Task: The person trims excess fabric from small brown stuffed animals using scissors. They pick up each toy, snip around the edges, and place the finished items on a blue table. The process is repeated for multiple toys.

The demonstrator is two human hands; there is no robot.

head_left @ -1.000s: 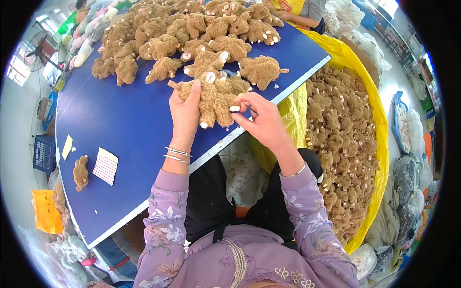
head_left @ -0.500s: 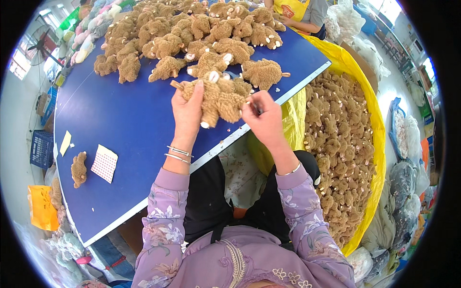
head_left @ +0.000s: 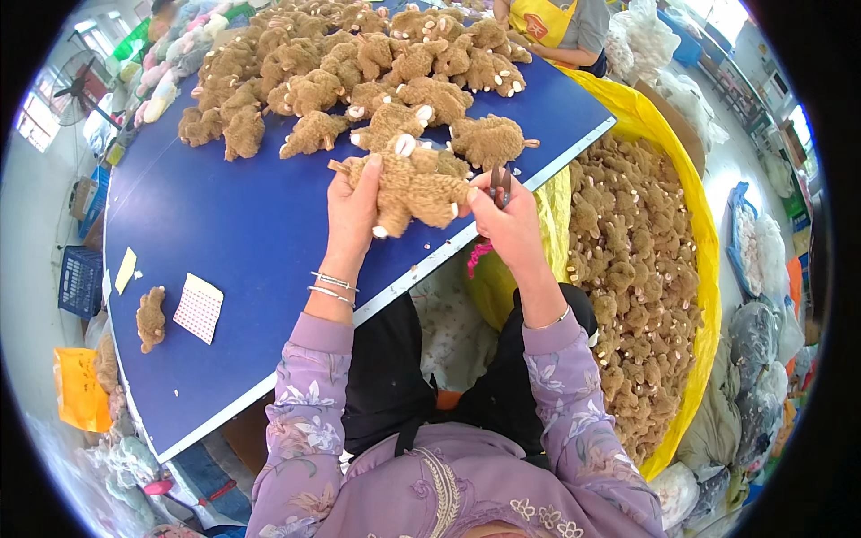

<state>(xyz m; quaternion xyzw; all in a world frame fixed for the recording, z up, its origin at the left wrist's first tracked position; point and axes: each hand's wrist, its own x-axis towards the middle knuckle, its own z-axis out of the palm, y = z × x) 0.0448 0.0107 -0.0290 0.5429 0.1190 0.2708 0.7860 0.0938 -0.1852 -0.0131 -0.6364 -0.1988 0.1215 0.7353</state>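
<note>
My left hand [head_left: 352, 208] grips a brown plush animal toy [head_left: 413, 184] from its left side, holding it just above the near edge of the blue table [head_left: 233, 233]. On the toy's right side, my right hand [head_left: 507, 220] holds a small pair of snips [head_left: 500, 186] whose tips point up by the toy. Behind the held toy lies a big heap of the same brown plush toys [head_left: 359, 63] covering the far part of the table.
A large yellow bag [head_left: 668, 269] full of brown plush toys stands to my right. One loose plush toy [head_left: 150, 318], a white dotted card [head_left: 198, 308] and a yellow slip [head_left: 126, 269] lie on the table's left. Another person in a yellow apron [head_left: 556, 27] sits across.
Both hands have lifted the held toy slightly and drawn it toward the table's near edge. My right hand has turned so that the snips point upward beside the toy.
</note>
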